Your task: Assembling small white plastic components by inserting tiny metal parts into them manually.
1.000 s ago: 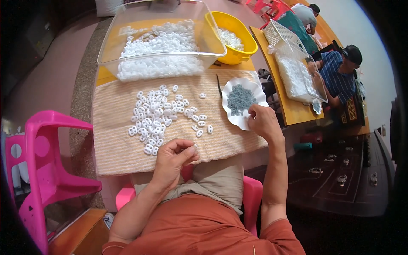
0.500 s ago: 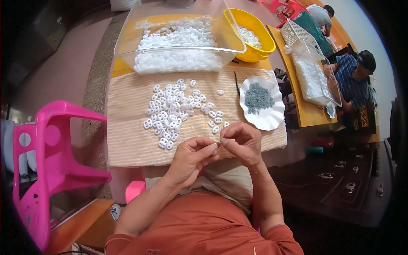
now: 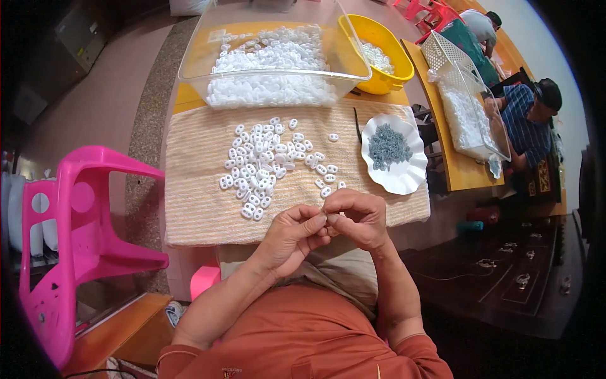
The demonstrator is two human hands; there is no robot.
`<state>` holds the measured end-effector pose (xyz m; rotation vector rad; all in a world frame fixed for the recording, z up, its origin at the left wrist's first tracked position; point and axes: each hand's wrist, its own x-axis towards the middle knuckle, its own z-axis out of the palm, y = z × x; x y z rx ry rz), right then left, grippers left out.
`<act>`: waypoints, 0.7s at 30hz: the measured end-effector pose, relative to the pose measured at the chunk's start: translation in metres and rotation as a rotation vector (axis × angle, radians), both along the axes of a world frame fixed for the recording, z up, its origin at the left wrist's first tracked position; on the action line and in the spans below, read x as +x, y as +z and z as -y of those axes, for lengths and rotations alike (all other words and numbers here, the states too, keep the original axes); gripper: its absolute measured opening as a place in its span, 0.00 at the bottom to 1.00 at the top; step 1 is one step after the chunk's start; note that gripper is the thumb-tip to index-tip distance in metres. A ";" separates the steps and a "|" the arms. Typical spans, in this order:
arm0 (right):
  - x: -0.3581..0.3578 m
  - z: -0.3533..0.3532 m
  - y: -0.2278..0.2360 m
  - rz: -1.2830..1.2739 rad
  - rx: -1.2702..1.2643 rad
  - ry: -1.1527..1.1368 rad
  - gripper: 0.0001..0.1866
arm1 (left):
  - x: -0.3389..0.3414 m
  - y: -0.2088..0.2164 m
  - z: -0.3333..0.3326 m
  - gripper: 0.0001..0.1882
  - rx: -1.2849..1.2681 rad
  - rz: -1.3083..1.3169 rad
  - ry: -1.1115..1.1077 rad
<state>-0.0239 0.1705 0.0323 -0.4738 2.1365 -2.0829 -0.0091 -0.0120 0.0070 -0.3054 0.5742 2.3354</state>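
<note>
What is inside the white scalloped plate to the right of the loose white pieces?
The white scalloped plate holds a heap of small grey parts near its middle. The plate surface under the heap is covered, and the single parts are too small to make out.

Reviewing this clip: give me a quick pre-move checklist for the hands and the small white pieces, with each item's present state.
1. Both hands meet at the near edge of the mat: ok; left hand and right hand touch at the fingertips.
2. Piece pinched between the fingers: cannot tell; hidden.
3. Loose white pieces within view on the striped mat: ok.
4. White plate with grey parts upright beside the right hand: ok.
5. Clear bin and yellow bowl set behind the mat: ok.
</note>
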 end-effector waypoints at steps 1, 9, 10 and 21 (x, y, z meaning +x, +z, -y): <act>-0.001 -0.003 -0.003 -0.038 0.040 0.020 0.10 | 0.000 0.000 0.000 0.03 -0.001 -0.001 -0.001; 0.000 -0.006 -0.001 -0.019 0.097 0.071 0.12 | 0.001 -0.004 -0.001 0.04 0.034 0.000 0.003; 0.000 -0.004 0.000 -0.059 0.106 0.031 0.11 | 0.001 -0.004 -0.002 0.04 0.033 0.000 0.001; 0.002 -0.007 -0.004 -0.049 0.098 0.099 0.10 | -0.001 -0.004 0.000 0.04 -0.058 -0.038 0.034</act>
